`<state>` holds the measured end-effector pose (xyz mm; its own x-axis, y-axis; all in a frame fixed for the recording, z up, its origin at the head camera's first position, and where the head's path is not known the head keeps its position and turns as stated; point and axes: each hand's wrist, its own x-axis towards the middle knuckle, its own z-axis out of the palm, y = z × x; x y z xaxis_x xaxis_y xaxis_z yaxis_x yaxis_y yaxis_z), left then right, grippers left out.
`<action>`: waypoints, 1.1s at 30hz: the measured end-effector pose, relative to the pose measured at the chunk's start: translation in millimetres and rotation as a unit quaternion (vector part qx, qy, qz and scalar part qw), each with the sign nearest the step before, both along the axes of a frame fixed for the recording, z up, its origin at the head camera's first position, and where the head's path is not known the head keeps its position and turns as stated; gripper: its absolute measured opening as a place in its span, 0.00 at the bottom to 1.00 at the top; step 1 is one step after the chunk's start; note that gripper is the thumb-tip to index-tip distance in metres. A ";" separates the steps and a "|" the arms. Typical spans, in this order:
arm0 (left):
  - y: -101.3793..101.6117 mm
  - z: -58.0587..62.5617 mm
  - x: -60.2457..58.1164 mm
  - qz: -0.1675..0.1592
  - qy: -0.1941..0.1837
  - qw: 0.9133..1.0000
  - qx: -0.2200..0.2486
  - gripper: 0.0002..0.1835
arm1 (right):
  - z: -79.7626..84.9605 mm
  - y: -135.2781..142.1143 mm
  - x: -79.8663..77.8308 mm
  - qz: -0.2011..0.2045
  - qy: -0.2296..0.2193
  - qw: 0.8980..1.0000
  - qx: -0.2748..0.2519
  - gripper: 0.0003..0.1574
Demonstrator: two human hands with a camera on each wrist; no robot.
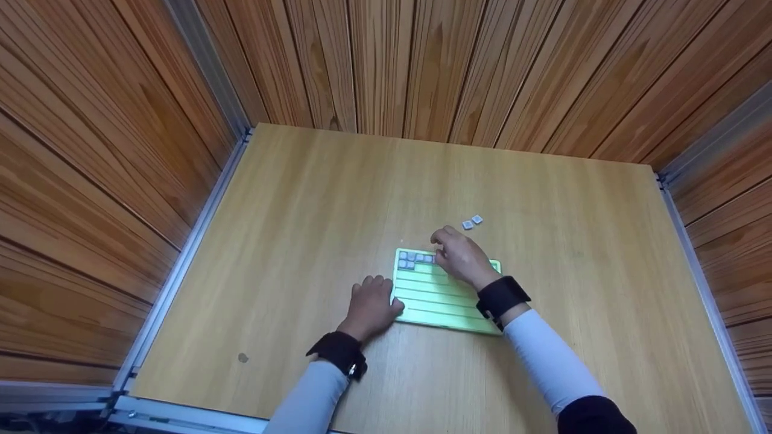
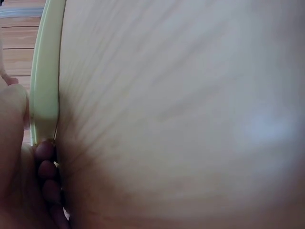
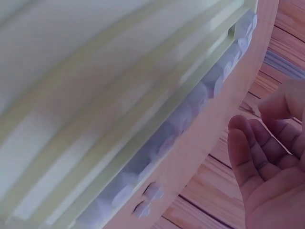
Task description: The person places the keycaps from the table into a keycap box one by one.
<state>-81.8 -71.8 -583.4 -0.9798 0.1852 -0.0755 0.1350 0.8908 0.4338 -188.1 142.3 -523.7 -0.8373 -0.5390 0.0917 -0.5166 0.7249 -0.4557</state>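
Observation:
A light-green ridged board [image 1: 443, 301] lies on the table, its grooves running from side to side. Small pale square tiles [image 1: 420, 258] line its far groove, and a couple more sit in the row below at the left end. My left hand [image 1: 371, 307] rests at the board's left edge, thumb on the near corner and fingers alongside on the table. Over the far edge is my right hand [image 1: 461, 256], covering part of the tile row. In the right wrist view its fingers [image 3: 245, 155] are loosely bent and apart from the thumb, with nothing visible between them.
Two loose tiles [image 1: 472, 222] lie on the wooden table [image 1: 313, 229] just beyond the right hand. Wood-plank walls [image 1: 380, 66] stand at the back and both sides. A small dark spot [image 1: 242, 357] marks the table at the near left.

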 end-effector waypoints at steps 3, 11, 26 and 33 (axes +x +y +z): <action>0.0 -0.4 0.4 0.001 0.003 1.000 0.002 0.10 | 0.7 8.2 -2.5 -0.006 0.006 1.000 0.013 0.17; 0.5 -0.2 0.5 -0.001 -0.003 1.000 0.002 0.10 | 0.7 32.8 -9.2 -0.037 -0.001 0.999 0.038 0.22; -1.2 2.4 -0.9 0.001 -0.016 1.000 0.018 0.10 | 1.4 67.6 -35.4 -0.099 -0.043 0.993 0.057 0.26; -0.1 2.2 -0.7 0.001 -0.016 1.000 0.020 0.10 | -2.1 73.7 -45.9 -0.109 -0.051 0.990 0.067 0.29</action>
<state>-82.5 -71.9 -581.2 -0.9772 0.1874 -0.0998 0.1189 0.8725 0.4740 -234.0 216.1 -525.7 -0.9364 -0.3459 -0.0597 -0.2972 0.8719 -0.3892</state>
